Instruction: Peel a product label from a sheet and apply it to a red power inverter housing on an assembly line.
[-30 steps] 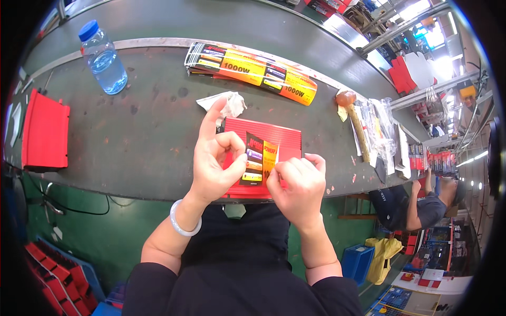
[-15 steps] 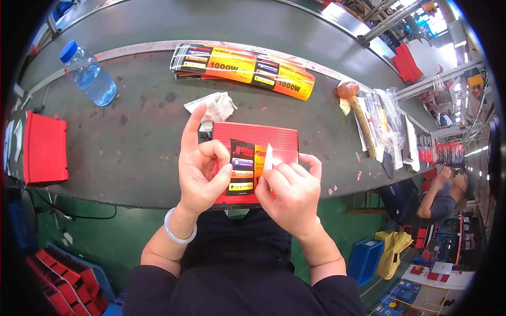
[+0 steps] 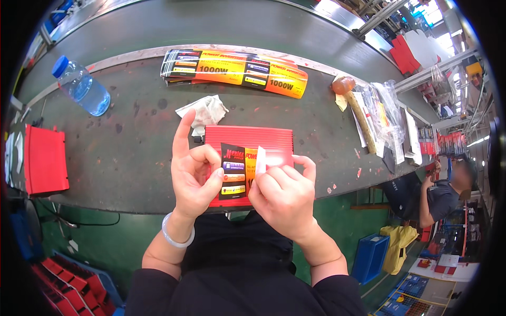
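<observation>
A red ribbed metal power inverter case (image 3: 247, 136) lies on the workbench in front of me, between my hands. Over its top is a black, yellow and orange printed label (image 3: 233, 167). My left hand (image 3: 194, 168) pinches the label's left edge between thumb and a bent finger, with another finger pointing up. The fingers of my right hand (image 3: 284, 197) are curled closed at the label's right part, where a white folded flap (image 3: 260, 160) stands up from it. This hand hides the label's right end. Whether the label touches the case all along, I cannot tell.
A stack of similar labels (image 3: 234, 71) lies beyond the case, near a crumpled white cloth (image 3: 204, 113). At left are a water bottle (image 3: 84, 92) and a red box (image 3: 46, 159). A mallet (image 3: 361, 118) and plastic bags (image 3: 387, 113) lie right. Another person (image 3: 443, 195) sits farther right.
The bench and things on it sit slightly farther left and mostly lower in the view. Both hands keep nearly the same pose on the label. The other person's hands have shifted.
</observation>
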